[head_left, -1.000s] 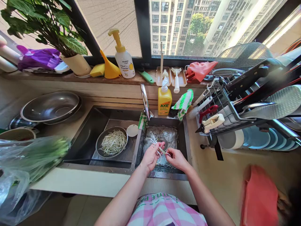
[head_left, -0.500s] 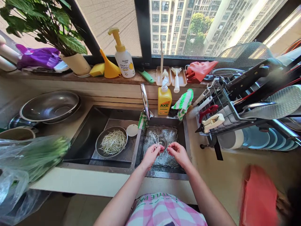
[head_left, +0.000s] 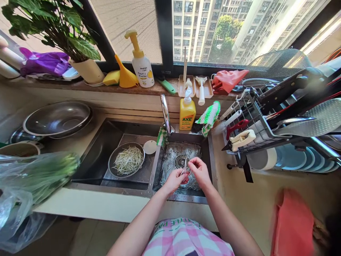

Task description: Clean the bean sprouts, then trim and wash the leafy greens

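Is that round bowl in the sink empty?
No, it's partly filled: thin, pale sprouts lie heaped in the bowl, with some of its bare inside showing around them.

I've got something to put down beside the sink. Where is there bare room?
Mostly the countertop right of the right basin, bordered by the plates and the red item. A narrower strip fronts the left basin, right of the bagged greens. Crowded: the windowsill, and over the right basin, where the left hand holds sprouts close to the right hand.
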`<state>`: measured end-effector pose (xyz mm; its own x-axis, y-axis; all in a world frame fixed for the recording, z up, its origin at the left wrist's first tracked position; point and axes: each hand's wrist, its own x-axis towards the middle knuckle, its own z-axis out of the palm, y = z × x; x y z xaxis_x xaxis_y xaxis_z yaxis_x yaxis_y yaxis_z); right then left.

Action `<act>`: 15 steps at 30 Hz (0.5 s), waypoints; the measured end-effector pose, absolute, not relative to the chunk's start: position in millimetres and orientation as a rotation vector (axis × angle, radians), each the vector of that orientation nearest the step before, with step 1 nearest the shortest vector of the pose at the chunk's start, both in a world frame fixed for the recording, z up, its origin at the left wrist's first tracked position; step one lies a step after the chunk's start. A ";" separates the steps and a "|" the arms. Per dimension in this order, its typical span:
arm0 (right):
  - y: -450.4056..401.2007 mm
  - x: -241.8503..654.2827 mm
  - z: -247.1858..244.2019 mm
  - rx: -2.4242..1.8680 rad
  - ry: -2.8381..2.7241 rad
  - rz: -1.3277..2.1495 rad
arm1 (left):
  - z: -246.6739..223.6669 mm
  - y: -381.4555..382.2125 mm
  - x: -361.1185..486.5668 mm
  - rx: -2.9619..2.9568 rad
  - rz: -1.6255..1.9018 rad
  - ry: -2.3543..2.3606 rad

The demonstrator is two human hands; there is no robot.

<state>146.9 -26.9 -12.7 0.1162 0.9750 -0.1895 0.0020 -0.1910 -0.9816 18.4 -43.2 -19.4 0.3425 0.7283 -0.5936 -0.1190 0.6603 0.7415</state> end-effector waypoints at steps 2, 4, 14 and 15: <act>-19.8 155.5 -10.6 -1.459 -1.095 1.149 | -19.7 -43.6 17.3 0.688 0.616 1.094; -14.8 166.2 -11.5 -1.540 -1.256 1.033 | -19.2 -43.2 14.8 0.707 0.613 1.092; -14.2 174.1 -8.7 -1.479 -1.917 0.873 | -24.3 -40.4 8.1 0.942 0.459 1.182; -13.3 173.9 -7.3 -1.486 -1.969 0.839 | -25.1 -40.7 7.9 0.972 0.444 1.195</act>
<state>173.9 -13.3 -7.3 -0.2549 0.9659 0.0445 0.6369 0.2024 -0.7439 7.9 -40.7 -25.1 0.3468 0.7438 -0.5715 0.1900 0.5409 0.8193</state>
